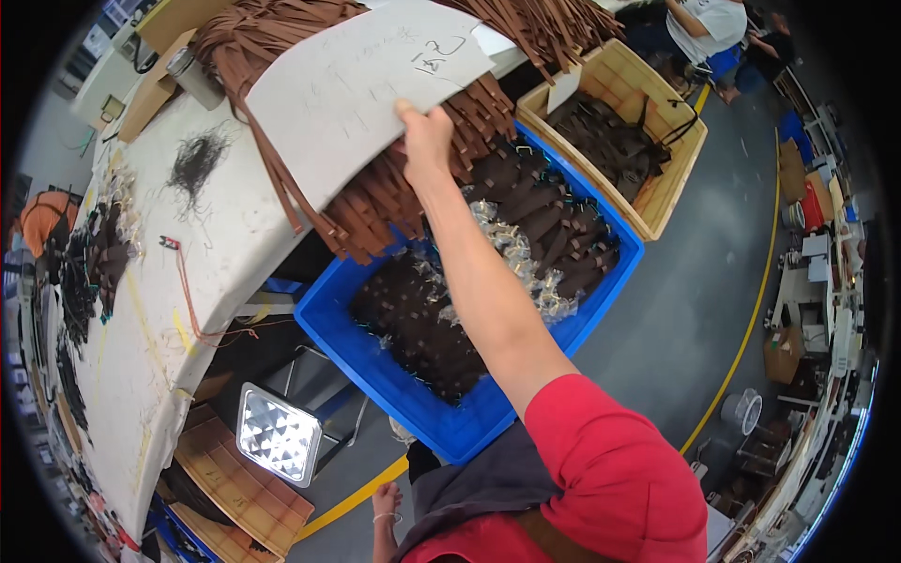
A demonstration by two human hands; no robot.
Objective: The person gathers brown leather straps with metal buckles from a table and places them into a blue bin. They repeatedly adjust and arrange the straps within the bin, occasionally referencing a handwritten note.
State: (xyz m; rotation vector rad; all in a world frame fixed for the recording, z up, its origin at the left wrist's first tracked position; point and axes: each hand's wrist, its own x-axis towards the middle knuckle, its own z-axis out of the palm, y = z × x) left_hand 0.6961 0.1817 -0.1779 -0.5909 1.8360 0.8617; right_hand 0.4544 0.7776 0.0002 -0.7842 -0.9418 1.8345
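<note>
My right hand (427,141) grips the near edge of a large white cardboard sheet (328,84) with handwriting on it, thumb on top, the other fingers partly hidden. The sheet lies over bundles of brown straps (375,211) whose ends hang off the table edge. Below my right forearm is a blue plastic crate (450,427) holding dark brown straps (413,319) and clear-wrapped small fittings (511,239). Low by my body, my left hand (386,499) hangs with its fingers loosely bent and apart, no object visible in it.
A white table (239,225) runs along the left, with a tangle of black threads (197,164) and a metal cup (192,75). A yellow crate (690,155) of dark straps adjoins the blue one. A shiny square-topped stool (279,433) stands at lower left. People sit beyond.
</note>
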